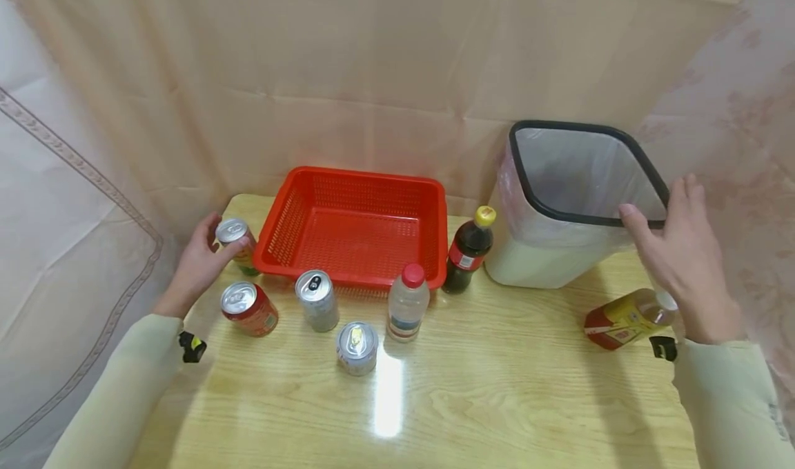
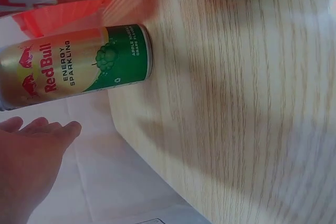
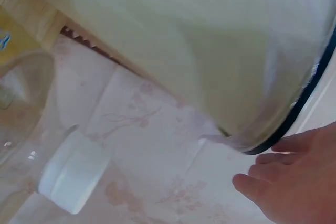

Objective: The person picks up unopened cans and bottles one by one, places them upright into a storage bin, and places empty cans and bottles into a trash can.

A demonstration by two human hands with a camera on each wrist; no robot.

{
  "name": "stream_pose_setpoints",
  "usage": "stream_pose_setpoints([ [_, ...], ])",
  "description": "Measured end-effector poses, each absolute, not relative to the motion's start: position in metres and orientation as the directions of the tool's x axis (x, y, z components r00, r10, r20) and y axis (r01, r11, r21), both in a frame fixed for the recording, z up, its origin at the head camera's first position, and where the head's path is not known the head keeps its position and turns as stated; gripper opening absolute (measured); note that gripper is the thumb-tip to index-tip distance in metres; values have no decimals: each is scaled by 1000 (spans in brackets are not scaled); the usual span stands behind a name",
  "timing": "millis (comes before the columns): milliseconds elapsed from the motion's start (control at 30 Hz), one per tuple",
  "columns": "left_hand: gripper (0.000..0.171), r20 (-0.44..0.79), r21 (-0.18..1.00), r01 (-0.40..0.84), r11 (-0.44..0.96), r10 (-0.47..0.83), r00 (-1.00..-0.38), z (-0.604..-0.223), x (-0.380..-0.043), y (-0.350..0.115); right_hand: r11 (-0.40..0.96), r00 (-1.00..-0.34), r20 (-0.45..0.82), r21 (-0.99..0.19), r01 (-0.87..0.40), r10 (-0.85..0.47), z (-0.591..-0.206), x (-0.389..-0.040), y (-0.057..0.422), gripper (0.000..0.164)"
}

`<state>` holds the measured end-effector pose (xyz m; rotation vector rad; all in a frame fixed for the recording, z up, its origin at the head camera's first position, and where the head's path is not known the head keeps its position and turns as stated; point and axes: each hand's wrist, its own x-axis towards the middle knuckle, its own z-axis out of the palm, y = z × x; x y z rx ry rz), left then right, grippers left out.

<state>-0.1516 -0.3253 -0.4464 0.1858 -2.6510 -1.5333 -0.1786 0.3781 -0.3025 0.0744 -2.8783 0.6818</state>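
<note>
Governing relation: the gold-and-green can (image 2: pixel 79 72) stands upright on the tabletop (image 1: pixel 497 400), immediately to the right of the left hand (image 1: pixel 197 263), with its long axis vertical. In the head view the thumb crosses its near face and the fingers lie toward its far left side. The left wrist view shows a gap between the visible fingers and the can wall; thumb contact cannot be confirmed. Left hand judged unclenched, grasping nothing. It is clearly the nearer of the two hands, the right being well apart.

The right hand (image 1: pixel 686 262) is extended at the near right corner of the bin (image 1: pixel 528 258), fingers spread and not curled round anything (whether a fingertip touches the black rim (image 1: pixel 559 214) cannot be determined). A yellow-labelled bottle (image 1: pixel 624 318) with a white cap stands near the right wrist, apparently upright despite its slant in the head view.

Containers: the red basket (image 1: pixel 360 241) sits just right of the gold-and-green can; only its perforated walls and floor show inside. The bin carries a translucent liner (image 1: pixel 565 158); its bottom is hidden.

Adjacent items: a red can (image 1: pixel 257 317) stands just in front of the gold-and-green can. A silver can (image 1: pixel 321 312), a second silver can (image 1: pixel 357 358) and a red-capped clear bottle (image 1: pixel 406 310) stand before the basket. A cola bottle (image 1: pixel 466 255) stands between basket and bin.
</note>
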Motion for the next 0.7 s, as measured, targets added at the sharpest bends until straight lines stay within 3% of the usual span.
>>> stream_pose_setpoints([
  [167, 98, 7, 861, -72, 504, -155, -988, -446, -152, -323, 845, -907, 420, -493, -207, 23, -300, -161, 357, 90],
  [333, 95, 53, 828, -74, 555, -209, -976, -438, -145, -324, 777, -664, 747, -439, -450, 38, -307, -147, 323, 79],
  [433, 88, 139, 787, -32, 617, -226, -964, -430, -140, -323, 749, -539, 842, -375, -545, 30, -313, -141, 299, 77],
  [500, 84, 204, 746, 19, 665, -202, -958, -425, -138, -322, 726, -493, 870, -352, -590, 20, -319, -138, 284, 77],
  [600, 82, 279, 679, 113, 725, -113, -954, -419, -135, -319, 679, -463, 886, -327, -657, -22, -334, -137, 267, 77],
  [700, 80, 315, 608, 209, 766, 9, -949, -415, -133, -314, 646, -521, 846, -336, -685, -112, -350, -137, 257, 75],
])
